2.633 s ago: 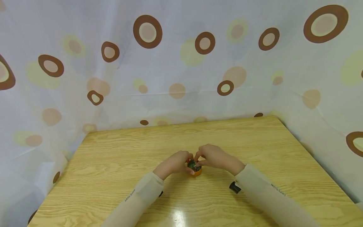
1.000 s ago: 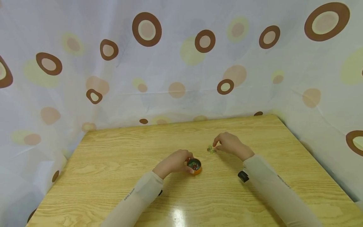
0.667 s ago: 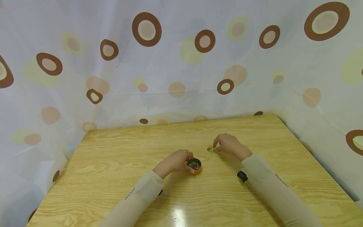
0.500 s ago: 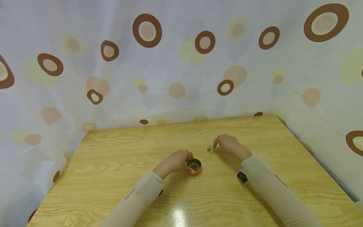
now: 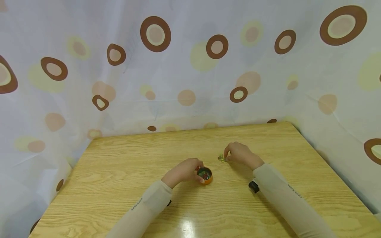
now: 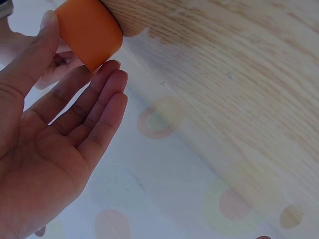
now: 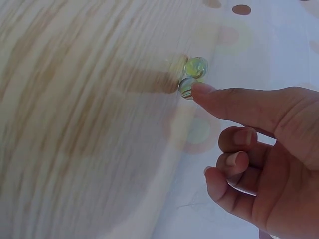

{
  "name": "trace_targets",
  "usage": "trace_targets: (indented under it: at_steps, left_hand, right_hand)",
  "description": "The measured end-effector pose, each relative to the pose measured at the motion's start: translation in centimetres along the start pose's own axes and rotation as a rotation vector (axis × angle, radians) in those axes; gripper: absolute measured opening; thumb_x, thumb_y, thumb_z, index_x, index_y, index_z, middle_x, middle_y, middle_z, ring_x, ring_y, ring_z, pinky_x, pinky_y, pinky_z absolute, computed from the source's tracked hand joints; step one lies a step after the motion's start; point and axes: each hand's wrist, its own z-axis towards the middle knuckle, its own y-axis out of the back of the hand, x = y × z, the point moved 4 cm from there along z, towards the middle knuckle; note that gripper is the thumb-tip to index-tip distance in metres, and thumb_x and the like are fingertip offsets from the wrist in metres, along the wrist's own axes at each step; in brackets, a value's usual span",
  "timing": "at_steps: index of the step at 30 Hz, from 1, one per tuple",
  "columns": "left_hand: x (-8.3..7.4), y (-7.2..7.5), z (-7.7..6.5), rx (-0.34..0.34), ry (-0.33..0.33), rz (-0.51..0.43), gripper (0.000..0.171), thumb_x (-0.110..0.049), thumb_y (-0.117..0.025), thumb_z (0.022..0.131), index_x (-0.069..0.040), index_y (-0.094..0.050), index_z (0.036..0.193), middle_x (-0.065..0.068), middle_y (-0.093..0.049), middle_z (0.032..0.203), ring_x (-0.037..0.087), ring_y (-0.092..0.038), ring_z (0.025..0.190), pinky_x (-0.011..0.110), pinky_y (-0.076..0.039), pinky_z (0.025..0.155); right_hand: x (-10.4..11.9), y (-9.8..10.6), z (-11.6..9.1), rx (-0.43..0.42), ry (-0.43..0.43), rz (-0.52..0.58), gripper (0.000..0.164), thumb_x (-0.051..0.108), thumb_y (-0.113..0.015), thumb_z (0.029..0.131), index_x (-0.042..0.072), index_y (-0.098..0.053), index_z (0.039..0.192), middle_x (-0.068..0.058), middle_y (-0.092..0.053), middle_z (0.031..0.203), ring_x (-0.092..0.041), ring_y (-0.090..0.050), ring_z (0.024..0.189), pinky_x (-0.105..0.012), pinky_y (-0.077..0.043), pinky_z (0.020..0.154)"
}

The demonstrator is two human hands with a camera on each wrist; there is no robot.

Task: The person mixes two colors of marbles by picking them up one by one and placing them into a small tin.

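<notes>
In the head view my left hand (image 5: 186,170) grips a small round orange bowl (image 5: 208,181) by its left side, thumb in front and fingers behind. The bowl's dark inside holds several small shiny pieces in green and red. From the left wrist view its smooth orange wall (image 6: 92,32) shows between thumb and fingertips. To the upper right, my right hand (image 5: 240,154) reaches down at a few glass marbles (image 5: 221,157) on the table. The right wrist view has the thumb on one striped marble (image 7: 186,88), with a yellow-green marble (image 7: 197,67) right beside it; the index finger is hidden there.
The wooden table (image 5: 134,158) stretches around both hands. Behind it and at its sides hangs a pale cloth (image 5: 169,72) with brown and yellow round shapes. A black strap piece (image 5: 254,186) sits under the right wrist.
My right hand has gone from over the bowl to the marbles at the upper right, and its thumb and index have drawn closer together there. The left hand stays on the bowl.
</notes>
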Motion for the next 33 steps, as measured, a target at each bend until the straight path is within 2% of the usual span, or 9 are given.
trace_targets:
  at_steps: [4,11,20,33]
  left_hand:
    - [0.0,0.0,-0.1,-0.003,-0.003,-0.002,0.047,-0.034,-0.071,0.071,-0.008,-0.059,0.109,0.003,-0.058,0.094,0.011,-0.051,0.078,0.025,-0.043,0.069]
    - [0.0,-0.2,-0.1,-0.006,-0.007,0.006,0.047,-0.035,-0.071,0.071,-0.008,-0.059,0.108,0.004,-0.059,0.094,0.012,-0.051,0.079,0.025,-0.043,0.070]
    - [-0.1,-0.2,-0.2,-0.008,-0.017,0.014,0.047,-0.035,-0.071,0.071,-0.008,-0.059,0.108,0.003,-0.059,0.094,0.011,-0.051,0.078,0.025,-0.043,0.069]
    - [0.0,0.0,-0.3,-0.004,-0.012,0.008,0.045,-0.034,-0.071,0.071,-0.007,-0.060,0.105,0.003,-0.059,0.091,0.011,-0.051,0.076,0.024,-0.043,0.068]
  right_hand:
    - [0.0,-0.1,-0.1,0.002,-0.013,0.014,0.008,0.012,-0.067,0.077,0.012,-0.069,0.086,-0.008,-0.063,0.097,-0.019,-0.057,0.073,-0.033,-0.046,0.060]
    - [0.0,-0.2,-0.3,0.006,-0.026,0.011,0.008,0.012,-0.067,0.078,0.014,-0.069,0.086,-0.009,-0.062,0.099,-0.024,-0.058,0.082,-0.037,-0.047,0.066]
    - [0.8,0.4,-0.8,-0.040,0.014,-0.001,0.010,0.011,-0.064,0.081,0.011,-0.068,0.090,-0.008,-0.063,0.096,-0.015,-0.055,0.068,-0.031,-0.045,0.057]
    - [5.1,2.3,-1.8,-0.084,0.125,0.010,0.012,0.019,-0.066,0.080,0.015,-0.068,0.090,0.001,-0.062,0.088,-0.011,-0.053,0.069,-0.027,-0.043,0.057]
